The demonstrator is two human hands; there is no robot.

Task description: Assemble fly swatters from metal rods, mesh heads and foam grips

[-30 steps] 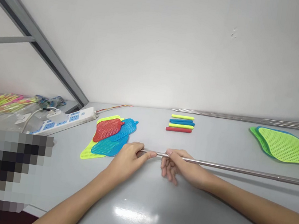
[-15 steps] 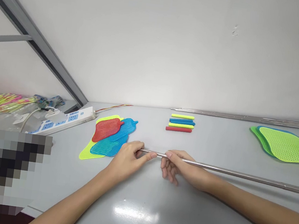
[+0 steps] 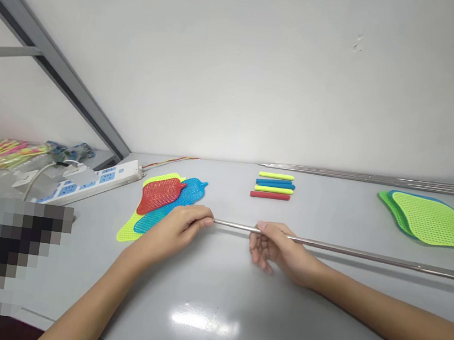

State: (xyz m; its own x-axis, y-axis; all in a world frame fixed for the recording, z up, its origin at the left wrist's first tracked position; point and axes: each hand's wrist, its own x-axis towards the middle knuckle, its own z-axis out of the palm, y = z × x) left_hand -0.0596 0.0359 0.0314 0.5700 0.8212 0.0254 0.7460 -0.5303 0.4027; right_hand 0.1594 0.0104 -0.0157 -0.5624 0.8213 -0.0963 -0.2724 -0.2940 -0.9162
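A thin telescopic metal rod [image 3: 350,251] runs from the centre to the right edge, above the table. My left hand [image 3: 179,230] pinches its narrow left tip, thumb against fingers. Further right, my right hand [image 3: 279,249] grips the rod between thumb and forefinger, the other fingers curled loosely below. Beside my left hand lie mesh fly swatter heads: a red one [image 3: 160,196], a blue one [image 3: 193,192] and a yellow one [image 3: 127,229], overlapping and partly hidden by that hand. Behind the rod, several coloured plastic tubes, including a red tube [image 3: 269,195], lie in a stack of rows.
Several metal rods [image 3: 376,179] lie along the wall. At the right are more swatter heads with a yellow-green one [image 3: 438,221] on top. A power strip [image 3: 95,181] with plugs sits at the left, near plastic bags [image 3: 11,155] of colourful items. A blurred patch covers the lower left.
My left hand has moved left and slightly up along with the rod's tip, its thumb now closed against the fingers. More of the thin section shows between my hands.
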